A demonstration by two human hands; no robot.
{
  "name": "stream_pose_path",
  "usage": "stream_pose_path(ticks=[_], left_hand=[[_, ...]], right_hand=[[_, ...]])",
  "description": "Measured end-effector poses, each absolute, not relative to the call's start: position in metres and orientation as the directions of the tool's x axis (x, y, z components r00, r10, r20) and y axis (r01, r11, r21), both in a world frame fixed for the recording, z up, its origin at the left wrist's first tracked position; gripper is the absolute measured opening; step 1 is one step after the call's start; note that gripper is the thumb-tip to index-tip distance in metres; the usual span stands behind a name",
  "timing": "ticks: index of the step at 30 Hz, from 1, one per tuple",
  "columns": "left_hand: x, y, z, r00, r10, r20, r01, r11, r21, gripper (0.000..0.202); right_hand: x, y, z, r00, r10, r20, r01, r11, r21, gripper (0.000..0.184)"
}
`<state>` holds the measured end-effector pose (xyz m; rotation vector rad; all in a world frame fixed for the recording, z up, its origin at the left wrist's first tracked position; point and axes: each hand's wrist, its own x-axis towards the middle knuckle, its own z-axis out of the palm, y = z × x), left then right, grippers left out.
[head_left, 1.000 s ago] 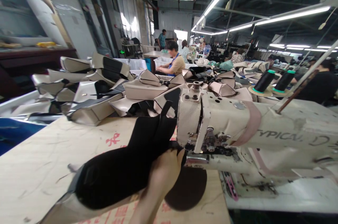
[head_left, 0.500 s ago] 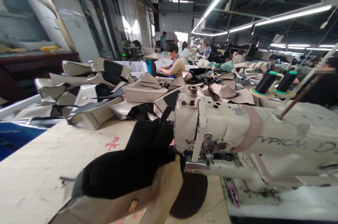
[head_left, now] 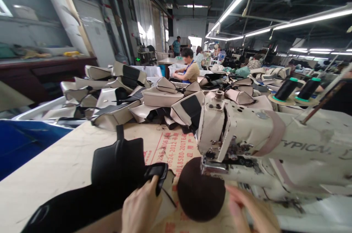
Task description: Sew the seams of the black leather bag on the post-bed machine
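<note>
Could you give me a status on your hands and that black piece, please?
Left hand gripping black piece on table. Right hand open, blurred, beside brown disc. Machine head apart from piece.

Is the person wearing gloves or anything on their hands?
No gloves. The left hand is bare, with no ring, watch or sleeve in view. The right hand is bare too, but it is blurred, so small details cannot be made out.
</note>
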<state>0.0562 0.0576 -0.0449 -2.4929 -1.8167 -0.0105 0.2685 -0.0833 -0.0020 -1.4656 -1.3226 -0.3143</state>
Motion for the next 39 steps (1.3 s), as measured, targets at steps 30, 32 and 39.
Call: stream_pose_path(ticks=[30,32,39], left_hand=[[0.069,0.051,0.054,0.443,0.895,0.043,0.895,-0.445,0.024,0.038],[0.098,0.063,0.073,0.503,0.857,0.111,0.859,-0.51,0.039,0.04],[0.093,0.076,0.074,0.624,0.781,0.029,0.779,-0.624,0.062,0.021]], right_hand=[[0.22,0.002,-0.016,0.211,0.629,0.748,0.776,0.358,-0.52,0.021],[0.23,0.006,-0.012,0.351,0.503,0.79,0.793,0.289,-0.536,0.017],[0.229,0.005,-0.023,0.359,0.553,0.752,0.835,0.169,-0.523,0.018]])
